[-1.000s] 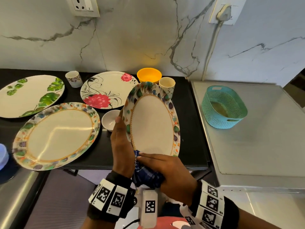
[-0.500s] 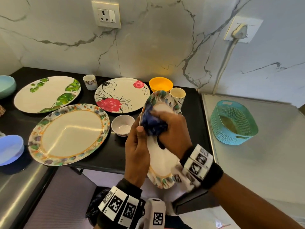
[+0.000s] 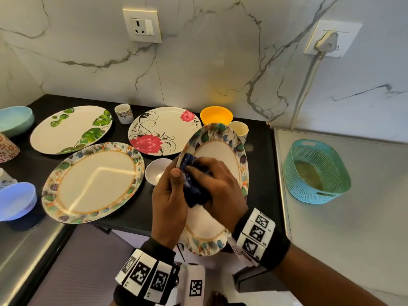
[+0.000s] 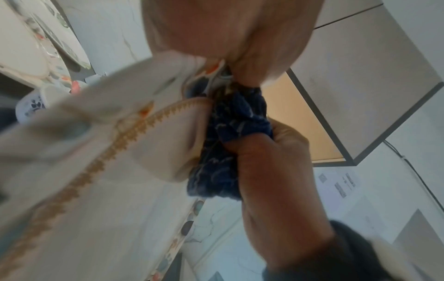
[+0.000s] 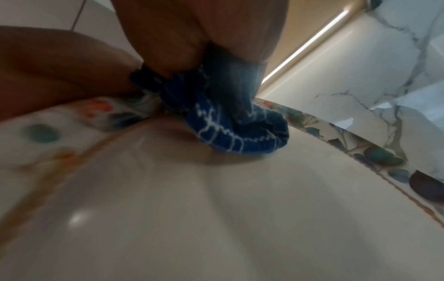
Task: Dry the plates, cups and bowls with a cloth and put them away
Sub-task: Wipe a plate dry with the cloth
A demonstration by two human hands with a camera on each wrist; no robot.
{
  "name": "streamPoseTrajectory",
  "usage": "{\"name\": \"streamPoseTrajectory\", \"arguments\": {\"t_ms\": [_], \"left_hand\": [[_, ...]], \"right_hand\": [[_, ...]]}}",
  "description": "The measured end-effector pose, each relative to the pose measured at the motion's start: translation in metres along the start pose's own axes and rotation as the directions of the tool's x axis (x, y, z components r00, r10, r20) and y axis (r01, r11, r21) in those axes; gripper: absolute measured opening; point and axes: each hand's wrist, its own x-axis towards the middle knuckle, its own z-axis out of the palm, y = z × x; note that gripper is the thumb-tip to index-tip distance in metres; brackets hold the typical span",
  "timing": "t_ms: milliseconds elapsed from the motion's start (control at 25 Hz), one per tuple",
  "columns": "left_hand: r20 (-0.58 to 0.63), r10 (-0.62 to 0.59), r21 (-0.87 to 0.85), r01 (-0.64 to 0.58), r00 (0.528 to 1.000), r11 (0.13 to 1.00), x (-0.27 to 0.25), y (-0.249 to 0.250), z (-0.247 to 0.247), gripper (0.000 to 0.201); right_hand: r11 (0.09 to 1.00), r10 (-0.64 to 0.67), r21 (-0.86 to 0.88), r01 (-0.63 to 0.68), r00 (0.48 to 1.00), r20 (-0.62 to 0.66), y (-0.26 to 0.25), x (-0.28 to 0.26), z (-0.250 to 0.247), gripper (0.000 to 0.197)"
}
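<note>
Both wrist views are motion-blurred. In the head view the left hand covers the left edge of the held plate, and the right hand plus the cloth cover its middle. A patterned cup at the far left edge and a white item below it are cut off, so I can't identify them properly.

Count: four plates total, one held and three lying on the black counter. Three small cups are clearly seen: a floral one behind the plates, a cream one behind the held plate's top rim, and a blue-patterned one in the left wrist view only. Bowls: orange, small white, pale teal, light blue. One teal basket stands on the steel top to the right of the held plate.

Held plate: oval, cream centre, gold zigzag ring, rim of teal, purple and orange leaves. It is tilted up over the counter's front edge, with its near end towards the person. The flat plate to its left has the same pattern.

Grip: left hand's fingers are behind the plate's left rim with the thumb on the front, clamping it. Right hand's fingers are curled around the bunched dark blue cloth with white lines, pressing it onto the plate's upper-left face, touching the left thumb.
</note>
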Motion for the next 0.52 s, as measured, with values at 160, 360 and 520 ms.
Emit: {"name": "streamPoseTrajectory", "arguments": {"t_ms": [160,360,520], "left_hand": [[-0.021,0.055,0.146,-0.052,0.998,0.988,-0.007,-0.007,0.007,0.055],[-0.084,0.114,0.194,-0.096,0.990,0.976,-0.008,-0.008,0.015,0.075],[-0.119,0.100,0.262,-0.066,0.988,0.963,-0.012,-0.006,0.012,0.043]], "right_hand": [[0.966,0.235,0.137,-0.218,0.965,-0.119,0.039,0.036,-0.008,0.039],[0.973,-0.031,0.228,0.029,0.999,0.009,0.015,0.003,-0.007,0.037],[0.986,0.002,0.169,0.001,1.000,-0.022,0.037,0.020,-0.003,0.040]]}}
